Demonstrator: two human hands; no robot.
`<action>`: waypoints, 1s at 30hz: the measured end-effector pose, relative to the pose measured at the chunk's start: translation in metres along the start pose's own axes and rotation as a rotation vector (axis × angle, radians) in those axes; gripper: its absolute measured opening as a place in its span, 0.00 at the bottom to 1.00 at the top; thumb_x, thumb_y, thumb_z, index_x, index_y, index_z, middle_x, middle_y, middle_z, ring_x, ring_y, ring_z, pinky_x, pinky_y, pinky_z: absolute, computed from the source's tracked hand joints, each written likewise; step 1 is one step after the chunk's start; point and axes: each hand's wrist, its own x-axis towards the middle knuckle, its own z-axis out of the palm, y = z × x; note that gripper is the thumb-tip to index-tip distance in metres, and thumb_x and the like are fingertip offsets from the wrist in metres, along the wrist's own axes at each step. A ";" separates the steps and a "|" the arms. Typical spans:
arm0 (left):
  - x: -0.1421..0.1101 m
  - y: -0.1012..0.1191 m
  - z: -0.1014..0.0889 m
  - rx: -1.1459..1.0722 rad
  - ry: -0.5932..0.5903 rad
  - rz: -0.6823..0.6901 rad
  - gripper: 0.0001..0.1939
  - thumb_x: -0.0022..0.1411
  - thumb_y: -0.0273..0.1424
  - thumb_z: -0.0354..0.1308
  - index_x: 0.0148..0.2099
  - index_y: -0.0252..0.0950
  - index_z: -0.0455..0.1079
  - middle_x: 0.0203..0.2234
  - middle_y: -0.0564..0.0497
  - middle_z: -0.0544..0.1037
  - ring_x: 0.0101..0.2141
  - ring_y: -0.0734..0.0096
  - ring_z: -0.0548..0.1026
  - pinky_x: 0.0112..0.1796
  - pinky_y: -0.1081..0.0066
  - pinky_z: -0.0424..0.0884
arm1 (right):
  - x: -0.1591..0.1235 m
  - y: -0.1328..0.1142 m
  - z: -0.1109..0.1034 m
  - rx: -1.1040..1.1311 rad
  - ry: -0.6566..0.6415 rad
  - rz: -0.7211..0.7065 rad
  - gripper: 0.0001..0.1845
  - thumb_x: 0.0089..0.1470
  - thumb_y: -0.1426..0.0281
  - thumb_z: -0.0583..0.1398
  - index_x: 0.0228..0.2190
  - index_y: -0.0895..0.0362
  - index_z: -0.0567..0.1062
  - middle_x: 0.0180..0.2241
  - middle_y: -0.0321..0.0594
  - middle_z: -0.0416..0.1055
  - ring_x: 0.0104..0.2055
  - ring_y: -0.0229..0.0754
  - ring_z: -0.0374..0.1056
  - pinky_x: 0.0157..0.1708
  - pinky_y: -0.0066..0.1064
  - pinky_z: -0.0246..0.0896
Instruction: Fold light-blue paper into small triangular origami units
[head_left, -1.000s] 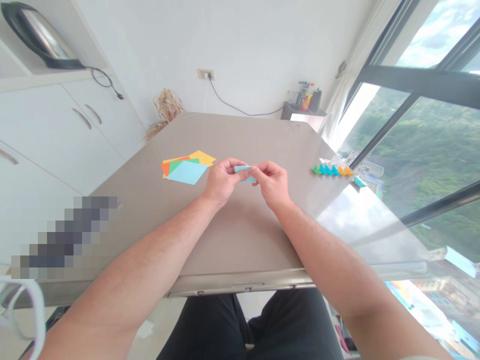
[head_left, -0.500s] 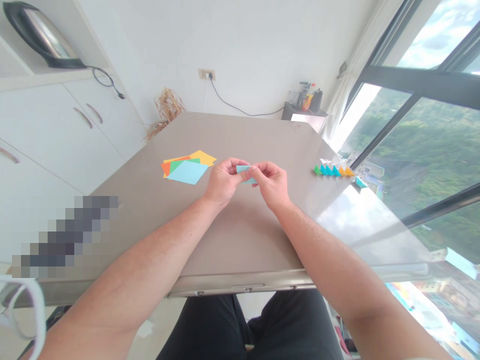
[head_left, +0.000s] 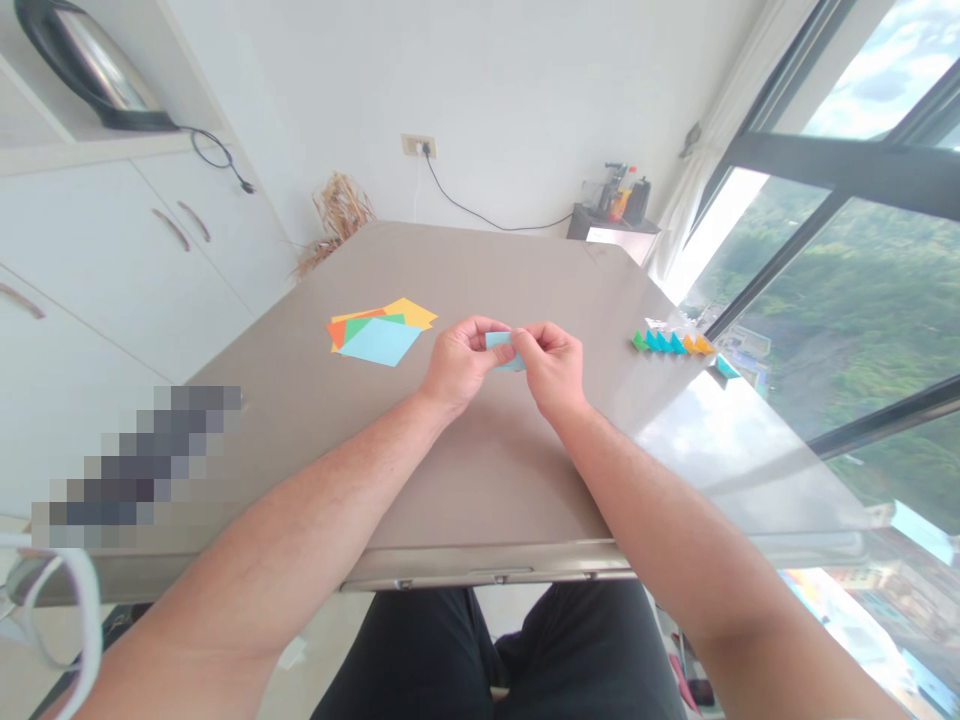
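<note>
Between my two hands is a small light blue sheet of paper [head_left: 496, 340], held just above the middle of the table. My left hand [head_left: 463, 365] pinches its left part, thumb on top. The right side of the paper is gripped by my right hand [head_left: 553, 368], thumb and fingers together; this part is mostly covered by the fingers. To the left lies a fanned pile of coloured paper sheets, a light blue sheet [head_left: 381, 342] on top, with green, orange and yellow sheets [head_left: 409, 311] beneath.
A row of several small folded paper pieces [head_left: 667, 343] in green, blue and orange stands at the table's right, with one blue folded piece [head_left: 726, 367] apart. A pixelated dark object [head_left: 142, 455] lies left. The window borders the right edge of the table [head_left: 480, 480].
My hands and the held paper have shifted slightly right in view, along with a small camera movement. Both hands keep hold, and the right thumb sits a little farther from the left one.
</note>
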 end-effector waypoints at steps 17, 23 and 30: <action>0.002 0.003 -0.003 -0.007 0.080 -0.008 0.19 0.44 0.34 0.76 0.37 0.36 0.74 0.29 0.52 0.81 0.33 0.67 0.78 0.40 0.63 0.74 | 0.005 0.007 -0.010 -0.069 -0.067 0.020 0.12 0.48 0.59 0.67 0.24 0.55 0.78 0.23 0.34 0.71 0.26 0.37 0.66 0.29 0.32 0.66; 0.003 0.001 -0.004 0.020 0.083 0.002 0.17 0.45 0.34 0.75 0.36 0.36 0.74 0.29 0.52 0.81 0.33 0.67 0.78 0.39 0.64 0.74 | 0.006 0.007 -0.010 -0.063 -0.107 0.030 0.12 0.48 0.59 0.67 0.26 0.55 0.78 0.23 0.34 0.71 0.26 0.37 0.66 0.29 0.31 0.65; 0.003 -0.001 -0.007 0.005 0.071 0.010 0.18 0.45 0.33 0.75 0.38 0.36 0.75 0.30 0.51 0.82 0.33 0.66 0.79 0.40 0.64 0.74 | 0.007 0.007 -0.013 -0.114 -0.104 0.040 0.14 0.48 0.59 0.67 0.22 0.55 0.76 0.18 0.31 0.66 0.22 0.35 0.60 0.24 0.29 0.56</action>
